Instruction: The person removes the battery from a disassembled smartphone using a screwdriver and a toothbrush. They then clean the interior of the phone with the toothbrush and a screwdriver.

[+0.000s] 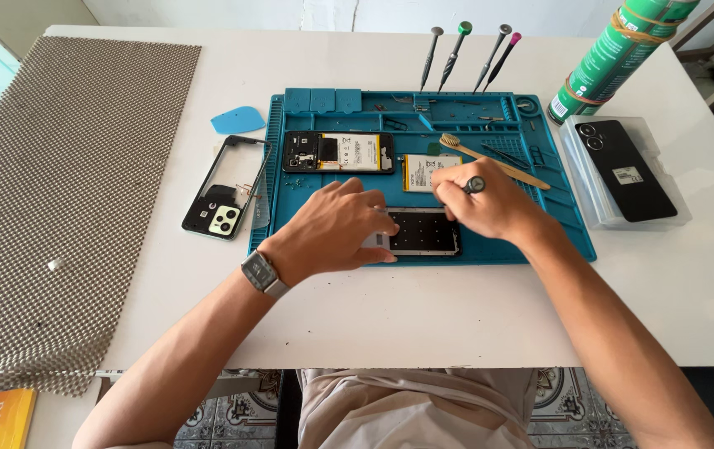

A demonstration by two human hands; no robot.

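While the left hand (342,226) pressed flat on a dark panel (421,232) at the near edge of the blue mat (290,208), the right hand (490,202) gripped one screwdriver (472,185) over that panel. Four more screwdrivers (466,55) stood upright at the mat's far edge. On the mat lay one opened phone (338,152), one battery (423,170) and one toothbrush (494,161). One frame (222,193) and one blue pick (238,120) lay left of the mat; one black phone (625,170) and one green can (615,54) sat toward the desk's far right corner.
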